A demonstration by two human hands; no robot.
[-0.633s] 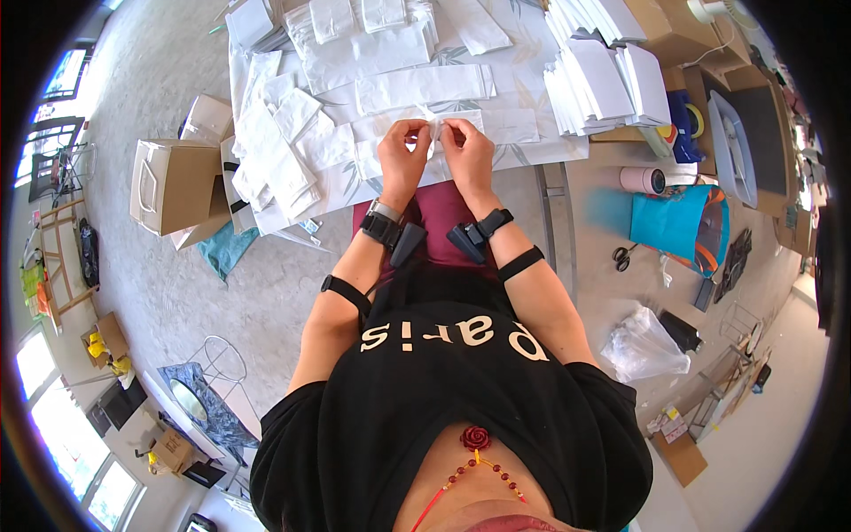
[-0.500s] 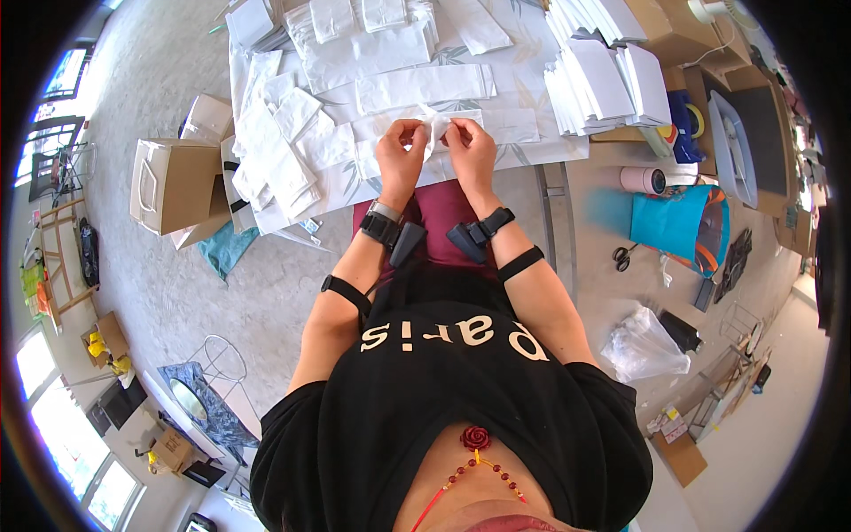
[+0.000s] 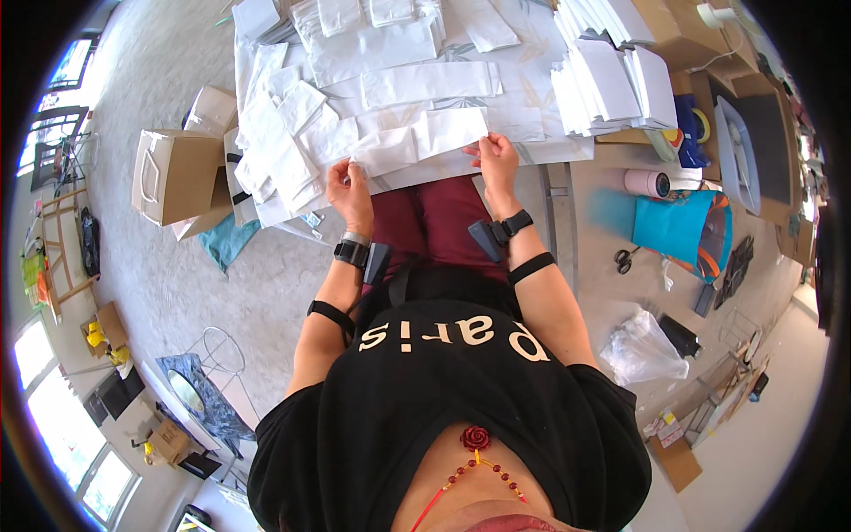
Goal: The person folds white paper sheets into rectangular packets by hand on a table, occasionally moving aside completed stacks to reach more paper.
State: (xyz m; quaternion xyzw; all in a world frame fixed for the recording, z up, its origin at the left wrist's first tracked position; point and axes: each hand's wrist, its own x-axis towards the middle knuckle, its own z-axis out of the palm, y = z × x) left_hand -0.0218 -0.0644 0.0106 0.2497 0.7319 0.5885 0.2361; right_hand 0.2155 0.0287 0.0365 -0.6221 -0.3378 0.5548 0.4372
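A thin white strip (image 3: 452, 131), perhaps paper or film, is stretched out along the near side of the table, with a crease near its middle. At its left end, my left hand (image 3: 351, 193) is closed, thumb and fingers pinching the corner. My right hand (image 3: 498, 168) pinches the other end between thumb and forefinger, the remaining fingers loosely curled. Just beyond lies another flat white strip (image 3: 430, 84). Beside my left hand, a loose heap of white folded pieces (image 3: 270, 155) spreads over the table's left side.
Stacks of folded white sheets (image 3: 594, 84) stand at the table's right, near open cardboard boxes (image 3: 753, 120). A brown carton (image 3: 177, 182) sits on the floor to the left. Right of the table are a pink bottle (image 3: 645, 183), a turquoise bag (image 3: 674, 220) and black scissors (image 3: 625, 260).
My hands were close together over the bunched middle of the white strip. They have moved apart to its two ends, and the strip now lies spread out between them.
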